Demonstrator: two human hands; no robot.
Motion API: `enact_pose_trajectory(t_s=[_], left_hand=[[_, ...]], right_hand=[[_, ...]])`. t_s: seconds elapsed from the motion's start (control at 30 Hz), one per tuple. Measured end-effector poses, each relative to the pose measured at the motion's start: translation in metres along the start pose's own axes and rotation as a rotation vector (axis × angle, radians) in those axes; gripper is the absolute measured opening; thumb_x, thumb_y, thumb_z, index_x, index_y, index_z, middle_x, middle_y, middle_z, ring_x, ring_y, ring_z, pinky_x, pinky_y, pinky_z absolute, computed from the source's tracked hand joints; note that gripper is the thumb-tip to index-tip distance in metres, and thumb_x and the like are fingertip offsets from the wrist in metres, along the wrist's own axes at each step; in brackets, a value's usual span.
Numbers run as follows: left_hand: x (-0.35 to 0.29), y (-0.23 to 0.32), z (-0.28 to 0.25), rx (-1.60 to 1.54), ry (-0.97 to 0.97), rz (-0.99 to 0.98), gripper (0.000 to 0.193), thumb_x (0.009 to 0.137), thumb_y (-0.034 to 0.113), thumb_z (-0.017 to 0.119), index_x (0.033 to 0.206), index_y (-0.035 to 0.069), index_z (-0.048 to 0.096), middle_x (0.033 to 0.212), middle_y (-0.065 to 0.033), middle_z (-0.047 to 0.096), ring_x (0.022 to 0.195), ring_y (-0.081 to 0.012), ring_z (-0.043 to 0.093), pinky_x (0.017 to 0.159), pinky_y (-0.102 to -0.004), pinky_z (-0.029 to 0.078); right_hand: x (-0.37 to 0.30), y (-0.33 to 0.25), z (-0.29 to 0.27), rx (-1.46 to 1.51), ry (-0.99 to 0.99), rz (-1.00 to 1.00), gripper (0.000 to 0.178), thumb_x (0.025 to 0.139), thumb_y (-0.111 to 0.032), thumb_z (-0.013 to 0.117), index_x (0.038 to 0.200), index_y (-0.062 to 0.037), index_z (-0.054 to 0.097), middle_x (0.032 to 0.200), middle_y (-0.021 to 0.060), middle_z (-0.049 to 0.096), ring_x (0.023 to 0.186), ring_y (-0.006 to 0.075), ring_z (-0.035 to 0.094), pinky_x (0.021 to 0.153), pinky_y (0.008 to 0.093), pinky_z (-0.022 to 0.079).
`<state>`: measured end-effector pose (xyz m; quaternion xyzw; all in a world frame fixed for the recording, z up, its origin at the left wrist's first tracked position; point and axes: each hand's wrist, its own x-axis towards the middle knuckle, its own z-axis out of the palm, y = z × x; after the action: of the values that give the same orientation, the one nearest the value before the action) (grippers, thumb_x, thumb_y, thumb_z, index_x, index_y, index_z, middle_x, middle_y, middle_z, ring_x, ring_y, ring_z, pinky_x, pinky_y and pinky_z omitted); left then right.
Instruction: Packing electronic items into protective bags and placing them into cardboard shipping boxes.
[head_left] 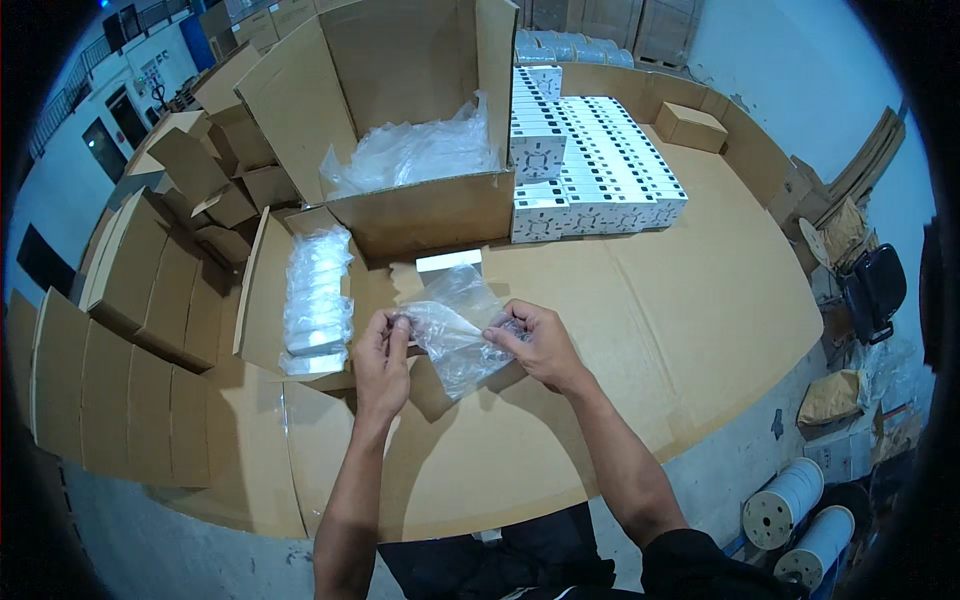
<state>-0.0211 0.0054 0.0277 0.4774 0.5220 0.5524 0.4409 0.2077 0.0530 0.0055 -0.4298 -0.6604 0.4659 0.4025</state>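
Observation:
A clear plastic bag [455, 340] is stretched between my two hands above the cardboard-covered table. My left hand [381, 360] pinches its left side between thumb and fingers. On the other side, my right hand [535, 345] grips the bag with thumb and curled fingers. Just beyond the bag lies a small white box [449, 264], partly covered by the plastic. Left of my left hand, an open carton [262, 290] holds a row of white boxes wrapped in clear plastic [318, 300].
A large open carton [430, 220] full of clear plastic bags [420, 150] stands at the back. Beside it are stacked printed white boxes [600, 170]. Brown cartons [120, 400] line the left. A small brown box [690, 128] sits far right; cable spools [785, 500] stand on the floor.

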Motion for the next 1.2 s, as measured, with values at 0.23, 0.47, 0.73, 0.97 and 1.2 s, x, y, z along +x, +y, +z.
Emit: enact_pose_trajectory(t_s=[0.23, 0.47, 0.73, 0.97, 1.2], left_hand=[[0.004, 0.013, 0.013, -0.033, 0.210, 0.148, 0.019, 0.108, 0.018, 0.048, 0.113, 0.000, 0.055, 0.098, -0.0042, 0.059, 0.084, -0.0099, 0.061, 0.077, -0.0285, 0.057], [-0.016, 0.004, 0.021, -0.143, 0.061, -0.077, 0.032, 0.102, 0.013, 0.058, 0.129, -0.002, 0.050, 0.112, -0.0074, 0.062, 0.091, -0.0105, 0.062, 0.082, -0.0278, 0.052], [-0.013, -0.032, 0.014, -0.124, -0.036, -0.009, 0.023, 0.097, -0.004, 0.054, 0.121, -0.003, 0.056, 0.107, -0.0059, 0.065, 0.091, -0.0103, 0.063, 0.082, -0.0257, 0.051], [-0.015, -0.043, 0.014, -0.070, 0.029, -0.042, 0.025, 0.091, -0.007, 0.056, 0.116, -0.001, 0.056, 0.103, -0.0062, 0.064, 0.090, -0.0099, 0.063, 0.078, -0.0246, 0.053], [-0.014, -0.056, 0.002, 0.096, 0.011, -0.056, 0.031, 0.085, -0.005, 0.056, 0.115, 0.000, 0.056, 0.101, -0.0050, 0.063, 0.084, -0.0088, 0.061, 0.070, -0.0223, 0.052]], right_hand=[[0.000, -0.008, 0.001, 0.188, 0.099, -0.067, 0.021, 0.091, -0.014, 0.074, 0.086, -0.0023, 0.058, 0.071, 0.0002, 0.057, 0.067, 0.0075, 0.049, 0.061, 0.0278, 0.043], [-0.003, -0.003, 0.020, 0.130, 0.121, -0.123, 0.018, 0.093, -0.013, 0.071, 0.088, -0.0021, 0.057, 0.071, 0.0010, 0.056, 0.066, 0.0094, 0.048, 0.060, 0.0293, 0.041], [0.002, -0.003, 0.026, 0.227, 0.103, -0.021, 0.020, 0.095, -0.019, 0.072, 0.098, -0.0006, 0.066, 0.084, 0.0017, 0.066, 0.074, 0.0071, 0.057, 0.069, 0.0260, 0.049], [0.005, 0.001, 0.024, 0.337, 0.120, 0.066, 0.022, 0.104, -0.020, 0.060, 0.103, -0.0001, 0.068, 0.091, 0.0013, 0.067, 0.083, 0.0071, 0.059, 0.078, 0.0254, 0.050], [0.006, -0.003, 0.033, 0.454, 0.384, 0.065, 0.026, 0.106, -0.025, 0.054, 0.100, -0.0024, 0.065, 0.083, -0.0008, 0.065, 0.076, 0.0048, 0.056, 0.066, 0.0240, 0.048]])
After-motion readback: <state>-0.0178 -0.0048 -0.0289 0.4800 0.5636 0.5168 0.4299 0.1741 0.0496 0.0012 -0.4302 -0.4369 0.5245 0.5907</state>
